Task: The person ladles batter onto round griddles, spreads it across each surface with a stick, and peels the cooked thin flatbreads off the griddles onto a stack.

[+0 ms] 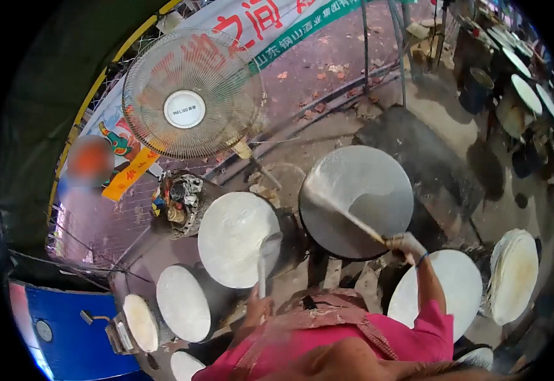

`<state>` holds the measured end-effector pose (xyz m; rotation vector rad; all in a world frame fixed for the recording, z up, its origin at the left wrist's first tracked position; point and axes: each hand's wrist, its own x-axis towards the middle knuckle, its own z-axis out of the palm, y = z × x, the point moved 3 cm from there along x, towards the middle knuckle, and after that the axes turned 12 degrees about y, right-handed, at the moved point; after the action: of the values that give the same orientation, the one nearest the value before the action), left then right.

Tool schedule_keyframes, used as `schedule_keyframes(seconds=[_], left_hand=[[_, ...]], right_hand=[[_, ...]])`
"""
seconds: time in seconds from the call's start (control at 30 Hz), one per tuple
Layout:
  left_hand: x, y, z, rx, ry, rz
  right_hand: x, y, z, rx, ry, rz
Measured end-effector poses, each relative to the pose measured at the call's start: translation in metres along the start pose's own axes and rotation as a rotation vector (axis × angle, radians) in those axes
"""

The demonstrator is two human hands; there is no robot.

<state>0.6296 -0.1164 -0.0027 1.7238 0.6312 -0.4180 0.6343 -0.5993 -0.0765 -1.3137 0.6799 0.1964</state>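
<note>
My right hand [407, 246] is closed around the end of a long pale stick [361, 222], which reaches over a large round griddle [388, 190]. A whitish layer covers part of the griddle, with a darker grey patch in the middle and lower part. The stick's far end is blurred. My left hand [259, 306] grips the handle of a ladle [262, 273]. Its bowl lies over the right side of a round white surface [232, 238] that looks like batter; I cannot tell how deep it is.
A large fan [191, 95] stands beyond the batter. A litter-filled basket [182, 197] is at its left. Round white discs [184, 303] lie at left; a stack of thin flatbreads [515, 276] and another white disc [455, 286] are at right. A banner [277, 28] hangs behind.
</note>
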Motion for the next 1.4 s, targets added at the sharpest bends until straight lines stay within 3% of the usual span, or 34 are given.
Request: schedule_keyframes(seconds=[0.03, 0.07, 0.17, 0.2, 0.27, 0.33, 0.37, 0.43, 0.53, 0.57, 0.63, 0.67, 0.73, 0.8, 0.87, 0.9, 1.0, 1.1, 1.13, 1.27, 1.37, 1.4], left_hand=[[-0.001, -0.001, -0.002, -0.024, -0.017, 0.01], [0.001, -0.003, -0.005, -0.043, -0.036, 0.026], [0.001, -0.013, -0.015, -0.038, 0.046, 0.018], [-0.007, -0.013, -0.015, -0.051, 0.076, -0.026], [-0.007, -0.026, -0.022, -0.039, 0.08, -0.011], [0.002, -0.038, -0.029, -0.028, 0.026, 0.031], [-0.012, -0.023, -0.022, -0.062, 0.102, -0.009], [-0.013, -0.024, -0.026, -0.092, 0.06, -0.011], [-0.017, -0.021, -0.024, -0.051, 0.13, 0.057], [-0.02, -0.024, -0.027, -0.072, 0.148, 0.077], [-0.019, -0.029, -0.034, -0.014, 0.127, 0.106], [-0.023, -0.026, -0.03, -0.019, 0.151, 0.068], [-0.039, -0.018, -0.029, -0.01, 0.221, -0.014], [-0.022, -0.042, -0.05, 0.36, 0.197, 0.426], [-0.037, -0.025, -0.032, 0.109, 0.279, 0.064], [-0.042, -0.02, -0.029, 0.024, 0.254, 0.068], [-0.034, -0.031, -0.037, -0.029, 0.206, -0.05], [-0.036, -0.046, -0.046, -0.091, 0.203, -0.043], [-0.039, -0.044, -0.046, -0.125, 0.197, -0.052], [-0.048, -0.038, -0.064, -0.029, 0.148, 0.029], [-0.037, -0.045, -0.085, -0.143, 0.12, -0.09], [-0.034, -0.052, -0.093, -0.186, 0.111, -0.147]], right_hand=[[-0.008, -0.007, -0.004, -0.057, 0.015, 0.171], [-0.013, -0.026, -0.005, -0.021, -0.061, 0.055], [0.032, -0.071, 0.008, 0.073, 0.085, -0.28], [0.063, -0.067, 0.004, 0.043, 0.095, -0.267], [0.07, -0.083, 0.014, -0.332, -0.032, -0.123], [0.05, -0.071, 0.019, -0.42, -0.082, -0.12], [0.043, -0.066, 0.017, -0.483, -0.11, -0.131], [0.027, -0.041, 0.006, -0.389, -0.225, -0.483], [-0.001, -0.071, -0.004, -0.148, -0.282, -0.182], [0.015, -0.081, 0.002, -0.126, -0.149, -0.274], [0.047, -0.105, 0.014, -0.068, 0.07, -0.249], [0.054, -0.122, 0.023, -0.041, 0.145, -0.131], [0.073, -0.128, 0.038, -0.572, 0.094, -0.306], [0.055, -0.107, 0.035, -0.509, -0.059, -0.287], [0.029, -0.092, 0.022, -0.56, -0.181, -0.278], [0.015, -0.083, 0.011, -0.629, -0.221, -0.275], [0.013, -0.072, -0.018, -0.266, -0.288, -0.184], [0.061, -0.084, 0.002, -0.289, -0.069, -0.204], [0.048, -0.113, 0.024, -0.415, -0.008, -0.022], [0.022, -0.115, 0.045, -0.783, -0.163, -0.12], [-0.035, -0.068, -0.008, -0.919, -0.084, -0.239], [-0.08, -0.061, -0.028, -1.018, -0.014, 0.101]])
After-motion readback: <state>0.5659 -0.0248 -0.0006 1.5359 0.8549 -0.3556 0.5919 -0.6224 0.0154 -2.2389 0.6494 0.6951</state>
